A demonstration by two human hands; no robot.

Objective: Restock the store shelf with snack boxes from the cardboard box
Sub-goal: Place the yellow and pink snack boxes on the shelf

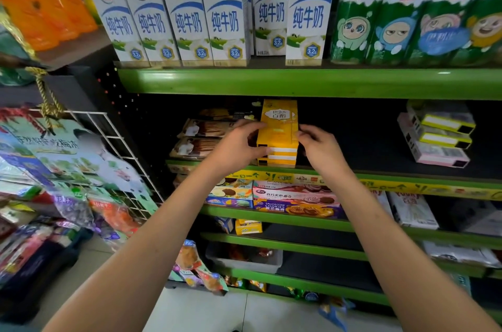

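A stack of yellow snack boxes (279, 125) lies on the dark middle shelf (353, 157), under the green shelf edge. My left hand (239, 144) grips the stack's left side, thumb against the lower boxes. My right hand (319, 145) presses its fingers on the stack's right side. Brown snack boxes (201, 138) lie stacked just left of the yellow ones. The cardboard box is out of view.
Milk cartons (190, 22) and green drink packs (413, 13) fill the shelf above. Pink and yellow-green boxes (437, 136) are stacked at the right of the middle shelf. Cookie boxes (285, 198) sit one shelf below. A wire rack (114, 141) with bagged snacks stands left.
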